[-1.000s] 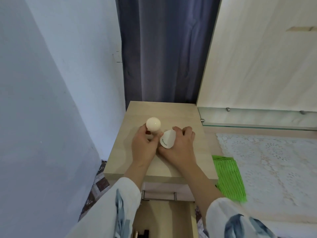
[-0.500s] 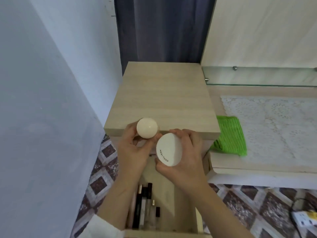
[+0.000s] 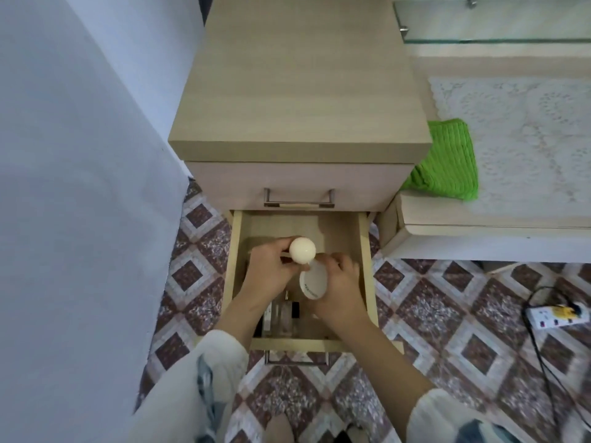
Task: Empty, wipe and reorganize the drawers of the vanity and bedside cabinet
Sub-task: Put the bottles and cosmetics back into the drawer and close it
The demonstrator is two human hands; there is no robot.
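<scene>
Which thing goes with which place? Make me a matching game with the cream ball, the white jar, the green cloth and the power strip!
Things:
1. cream ball
2. white jar
3. green cloth
4. power strip

Places:
A. on the tiled floor
B. in the left hand, over the open drawer
C. on the vanity top, beside the cabinet
D. in the right hand, over the open drawer

Pairs: 1-B, 2-D, 3-C, 4-A
</scene>
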